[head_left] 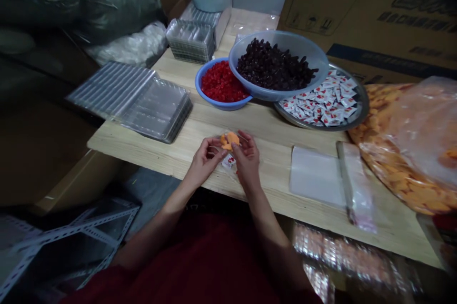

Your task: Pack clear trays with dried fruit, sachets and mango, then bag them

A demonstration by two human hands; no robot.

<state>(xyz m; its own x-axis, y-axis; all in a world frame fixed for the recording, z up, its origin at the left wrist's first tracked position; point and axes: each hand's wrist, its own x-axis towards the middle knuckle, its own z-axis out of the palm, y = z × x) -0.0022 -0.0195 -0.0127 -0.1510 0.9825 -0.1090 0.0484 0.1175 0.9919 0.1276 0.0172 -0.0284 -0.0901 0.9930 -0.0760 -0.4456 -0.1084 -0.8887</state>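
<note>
Pinching smooth, curved orange pieces between left hand and right hand, you hold them close together above the pale wood-grain table. Just below: printed sachet, glossy. Beyond: blue plastic bowl, glistening red pieces; translucent bowl, dark elongated pieces.

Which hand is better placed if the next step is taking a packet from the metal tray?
Probably the right hand: the metal tray lies on its side, and the left hand is farther. Both are at the orange piece.
</note>
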